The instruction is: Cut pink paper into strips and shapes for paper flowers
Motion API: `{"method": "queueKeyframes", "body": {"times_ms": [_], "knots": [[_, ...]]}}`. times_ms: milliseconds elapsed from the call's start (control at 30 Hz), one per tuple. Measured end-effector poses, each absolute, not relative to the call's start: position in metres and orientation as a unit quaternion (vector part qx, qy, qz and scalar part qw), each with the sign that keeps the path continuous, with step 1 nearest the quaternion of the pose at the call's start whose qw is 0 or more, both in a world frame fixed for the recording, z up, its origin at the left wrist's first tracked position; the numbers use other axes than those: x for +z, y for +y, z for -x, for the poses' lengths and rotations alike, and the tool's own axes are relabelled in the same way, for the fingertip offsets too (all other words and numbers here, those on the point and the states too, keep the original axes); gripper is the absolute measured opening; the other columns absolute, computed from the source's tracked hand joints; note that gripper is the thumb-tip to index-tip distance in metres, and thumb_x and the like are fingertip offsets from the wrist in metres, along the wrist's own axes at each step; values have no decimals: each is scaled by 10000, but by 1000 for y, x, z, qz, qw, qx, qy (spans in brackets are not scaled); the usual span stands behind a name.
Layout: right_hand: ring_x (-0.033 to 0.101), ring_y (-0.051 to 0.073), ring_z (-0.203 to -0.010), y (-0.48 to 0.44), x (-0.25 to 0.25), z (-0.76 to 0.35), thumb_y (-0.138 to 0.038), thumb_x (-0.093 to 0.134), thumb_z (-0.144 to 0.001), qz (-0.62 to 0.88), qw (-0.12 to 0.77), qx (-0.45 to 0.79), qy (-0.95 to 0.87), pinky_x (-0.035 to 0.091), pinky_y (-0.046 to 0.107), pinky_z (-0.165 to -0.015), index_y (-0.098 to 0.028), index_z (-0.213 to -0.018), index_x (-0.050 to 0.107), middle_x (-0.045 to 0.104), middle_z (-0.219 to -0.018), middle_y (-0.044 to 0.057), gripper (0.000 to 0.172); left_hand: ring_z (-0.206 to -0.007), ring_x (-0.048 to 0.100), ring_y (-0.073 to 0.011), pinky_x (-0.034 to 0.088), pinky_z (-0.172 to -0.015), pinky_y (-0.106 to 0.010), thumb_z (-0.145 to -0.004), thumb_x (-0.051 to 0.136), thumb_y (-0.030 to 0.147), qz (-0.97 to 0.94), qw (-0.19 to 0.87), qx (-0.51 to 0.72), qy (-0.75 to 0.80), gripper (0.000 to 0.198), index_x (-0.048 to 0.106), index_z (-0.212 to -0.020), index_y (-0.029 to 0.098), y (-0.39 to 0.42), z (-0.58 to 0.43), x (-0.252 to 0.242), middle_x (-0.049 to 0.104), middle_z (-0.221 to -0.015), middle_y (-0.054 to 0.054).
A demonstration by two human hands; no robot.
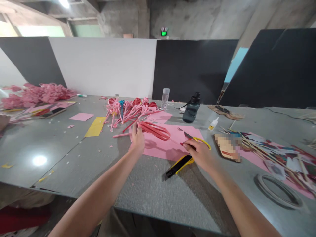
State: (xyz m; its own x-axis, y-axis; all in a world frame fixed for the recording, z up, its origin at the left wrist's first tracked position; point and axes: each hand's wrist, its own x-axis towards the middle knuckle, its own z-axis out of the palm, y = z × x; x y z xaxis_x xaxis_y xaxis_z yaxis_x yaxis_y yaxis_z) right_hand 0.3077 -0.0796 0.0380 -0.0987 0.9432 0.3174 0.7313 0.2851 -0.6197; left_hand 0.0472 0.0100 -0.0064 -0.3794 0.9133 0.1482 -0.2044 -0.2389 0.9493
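Between my two hands, above the pink paper [158,153], is a red piece made of long looped paper strips [155,130]. My left hand [138,136] has its fingers closed on the left end of the strips. A thin pale strand runs from their right end to my right hand [197,151], which pinches a small red tip. Scissors [202,142] with yellow handles lie just behind my right hand, partly covered by it. Close below that hand rests a black and yellow utility knife [179,166].
Behind my left hand lies a heap of pink and red paper-strip flowers [133,110]. A dark water bottle [192,110], clear bottle [165,98], glue bottle [213,124] and phone [227,148] stand or lie around. Tape roll [277,191] at right; another person's hand [3,121] at far left.
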Motion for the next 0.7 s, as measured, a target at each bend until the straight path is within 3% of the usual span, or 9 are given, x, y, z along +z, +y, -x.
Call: {"method": "queueKeyframes", "body": {"times_ms": [100,200,500,700], "knots": [[664,264,-821,-78,36,-312,-362,582,-881,603,356,129,-702,441,362,-729,-252,-880,707,754,-890,52,166,-949,646,-171,492,-792,-296,-968,480,331,-382,425,668,477,413,535,-1378,310,8,-51,-8,621,-1327,-56],[667,264,-833,-77,34,-315,-395,587,-871,623,374,113,-678,454,364,-738,-238,-954,680,755,-956,74,200,-943,653,-155,492,-802,-286,-950,474,281,-384,435,660,477,459,510,-1407,312,6,-54,-7,617,-1337,-48],[651,251,-733,-77,34,-316,-447,468,-922,646,371,121,-656,422,347,-657,-236,-824,656,724,-776,57,300,-935,646,-154,477,-796,-278,-950,498,301,-370,437,653,495,363,562,-1307,283,9,-53,-10,652,-1261,-47],[677,257,-816,-77,32,-316,-415,593,-840,649,385,111,-646,466,351,-716,-231,-954,667,757,-938,79,229,-934,640,-154,476,-791,-276,-941,510,288,-366,442,652,495,299,586,-1229,260,8,-54,-9,655,-1224,-50]]}}
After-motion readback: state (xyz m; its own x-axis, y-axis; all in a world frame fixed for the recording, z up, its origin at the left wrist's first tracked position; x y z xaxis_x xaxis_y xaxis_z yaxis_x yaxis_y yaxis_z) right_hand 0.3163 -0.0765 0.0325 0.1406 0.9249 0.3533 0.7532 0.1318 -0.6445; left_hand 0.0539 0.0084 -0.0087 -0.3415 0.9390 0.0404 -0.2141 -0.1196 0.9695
